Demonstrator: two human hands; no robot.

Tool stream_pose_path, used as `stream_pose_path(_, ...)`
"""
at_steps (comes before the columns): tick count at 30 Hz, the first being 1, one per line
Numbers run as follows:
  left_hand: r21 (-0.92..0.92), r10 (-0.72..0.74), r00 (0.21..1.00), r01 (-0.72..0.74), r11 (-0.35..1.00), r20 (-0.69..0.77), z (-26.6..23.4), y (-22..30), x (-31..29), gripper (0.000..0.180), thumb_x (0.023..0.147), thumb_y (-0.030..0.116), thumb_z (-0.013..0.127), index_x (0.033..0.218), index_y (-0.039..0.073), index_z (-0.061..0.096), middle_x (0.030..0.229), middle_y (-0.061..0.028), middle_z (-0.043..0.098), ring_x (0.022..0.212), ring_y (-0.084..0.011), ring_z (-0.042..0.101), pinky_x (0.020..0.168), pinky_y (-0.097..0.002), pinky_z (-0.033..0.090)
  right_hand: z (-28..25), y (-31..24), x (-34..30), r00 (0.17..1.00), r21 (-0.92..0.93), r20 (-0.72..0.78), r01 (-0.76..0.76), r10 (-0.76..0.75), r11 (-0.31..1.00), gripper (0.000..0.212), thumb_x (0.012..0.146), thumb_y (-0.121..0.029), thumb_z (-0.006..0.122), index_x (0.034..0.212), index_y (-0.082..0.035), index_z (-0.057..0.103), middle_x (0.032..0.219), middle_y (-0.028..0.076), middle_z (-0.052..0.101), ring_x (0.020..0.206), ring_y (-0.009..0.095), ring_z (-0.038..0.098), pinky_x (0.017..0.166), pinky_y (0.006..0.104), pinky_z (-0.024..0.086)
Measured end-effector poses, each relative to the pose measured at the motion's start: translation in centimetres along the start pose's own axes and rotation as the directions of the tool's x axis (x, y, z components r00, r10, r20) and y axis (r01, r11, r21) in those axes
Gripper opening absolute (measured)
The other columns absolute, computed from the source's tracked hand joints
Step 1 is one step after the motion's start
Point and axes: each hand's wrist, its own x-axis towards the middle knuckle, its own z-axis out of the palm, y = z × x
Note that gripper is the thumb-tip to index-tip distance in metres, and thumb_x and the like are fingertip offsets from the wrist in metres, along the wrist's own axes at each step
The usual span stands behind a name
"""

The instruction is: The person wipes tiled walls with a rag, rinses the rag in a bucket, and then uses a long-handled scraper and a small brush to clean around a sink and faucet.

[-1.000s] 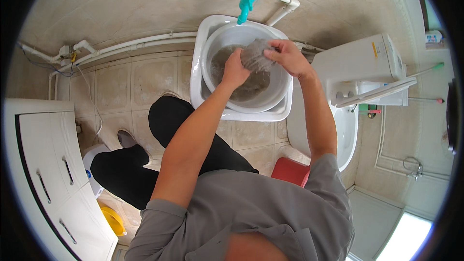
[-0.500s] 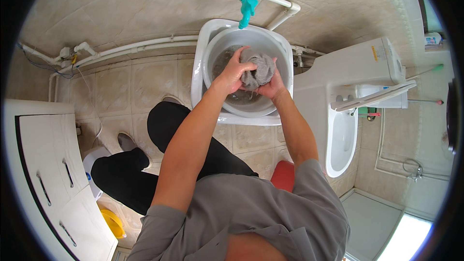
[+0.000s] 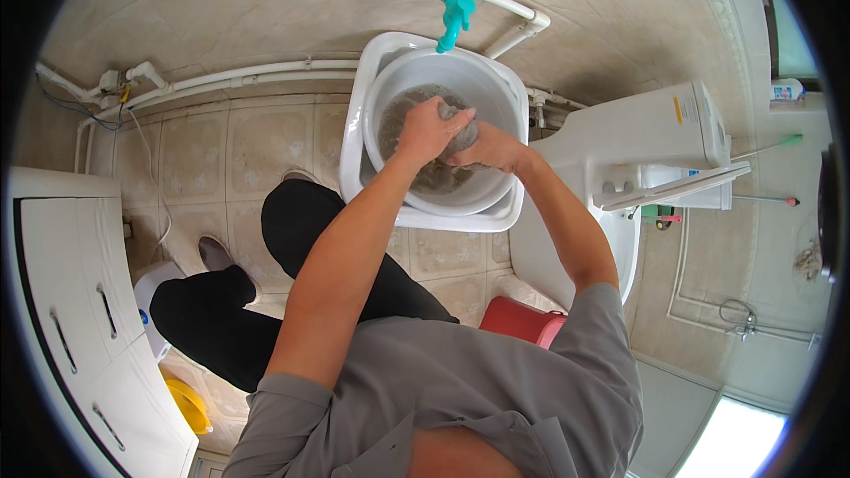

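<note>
Between my two hands, over a round white basin (image 3: 498, 93), a wet grey cloth (image 3: 462, 134) is squeezed into a tight bundle. My left hand (image 3: 428, 131) wraps it from the left, fingers curled and thumb across the top. From the right, my right hand (image 3: 494, 149) clasps the other end, its fingers partly hidden. Murky greyish water (image 3: 440, 181) lies in the basin below. The basin sits inside a white square sink (image 3: 352, 146), under a turquoise tap (image 3: 455, 21) on the wall.
A white toilet (image 3: 637, 128) with its lid raised stands close on the right. Near my legs are a red bin (image 3: 513, 319) and a yellow basin (image 3: 189, 405). White drawers (image 3: 84, 301) line the left side; pipes (image 3: 239, 78) run along the wall.
The cloth was a loose, rounded ball in both hands; now it is compressed into a narrower bundle. My right wrist has turned and its elbow has swung outward to the right.
</note>
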Motion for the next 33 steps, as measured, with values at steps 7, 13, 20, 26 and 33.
stream_pose_path(7, 0.054, -0.324, 0.94, 0.331, 0.942, -0.106, 1.2, -3.2, -0.3, 0.055, 0.086, 0.048, 0.067, 0.1, -0.005, 0.066, 0.101, -0.0268, 0.068, 0.097, -0.0427, 0.065, 0.087, -0.0443, 0.049, 5.0, 1.4, 1.8, 0.884, -0.634, -0.345, 0.029, -0.316, 0.773, 0.054, 0.068, -0.012, 0.078, 0.118, -0.001, 0.06, 0.091, 0.019, 0.07, 0.086, 0.033, 0.069, 0.077, 0.0424, 0.054)
stream_pose_path(13, -0.213, -0.503, 0.864, 0.493, 0.844, 0.005, 1.2, -3.1, 0.0, 0.069, 0.087, 0.055, 0.067, 0.123, -0.003, 0.061, 0.121, -0.0231, 0.064, 0.106, -0.0342, 0.064, 0.09, -0.0412, 0.051, 3.3, 1.8, 2.3, 0.784, -0.761, -0.512, -0.225, -0.35, 0.609, 0.041, 0.068, -0.012, 0.076, 0.104, 0.003, 0.062, 0.082, 0.019, 0.07, 0.075, 0.035, 0.069, 0.065, 0.0446, 0.055)
stream_pose_path(20, -0.783, -0.18, 0.937, 0.35, 0.515, 0.3, 0.9, -1.3, 0.1, 0.047, 0.086, 0.035, 0.077, 0.118, 0.003, 0.062, 0.108, -0.0105, 0.064, 0.097, -0.0182, 0.064, 0.079, -0.032, 0.053, -0.3, -0.5, -0.2, 0.967, 0.619, 0.149, -0.253, 0.205, 0.744, 0.028, 0.08, -0.013, 0.075, 0.104, -0.008, 0.061, 0.079, 0.005, 0.061, 0.058, 0.013, 0.055, 0.038, 0.0241, 0.035)
stream_pose_path(26, -0.566, -0.165, 0.965, 0.254, 0.784, 0.204, -0.1, -0.7, 0.5, 0.023, 0.088, 0.019, 0.073, 0.105, 0.004, 0.067, 0.099, -0.0076, 0.067, 0.096, -0.0199, 0.064, 0.08, -0.0329, 0.052, 2.8, -2.1, 0.3, 0.977, 0.396, 0.118, -0.211, 0.178, 0.894, 0.025, 0.082, -0.011, 0.074, 0.103, -0.008, 0.06, 0.081, 0.002, 0.06, 0.059, 0.012, 0.053, 0.041, 0.0241, 0.034)
stream_pose_path(33, -0.437, -0.073, 0.994, 0.032, 0.899, -0.078, 2.2, -2.5, 0.9, 0.018, 0.088, 0.019, 0.068, 0.097, 0.004, 0.072, 0.101, -0.0103, 0.072, 0.092, -0.0213, 0.067, 0.084, -0.0337, 0.051, 4.1, 1.1, 3.1, 0.955, -0.093, -0.28, -0.134, 0.103, 0.987, 0.016, 0.079, -0.015, 0.076, 0.086, -0.003, 0.067, 0.077, 0.007, 0.067, 0.067, 0.019, 0.062, 0.054, 0.0352, 0.046)
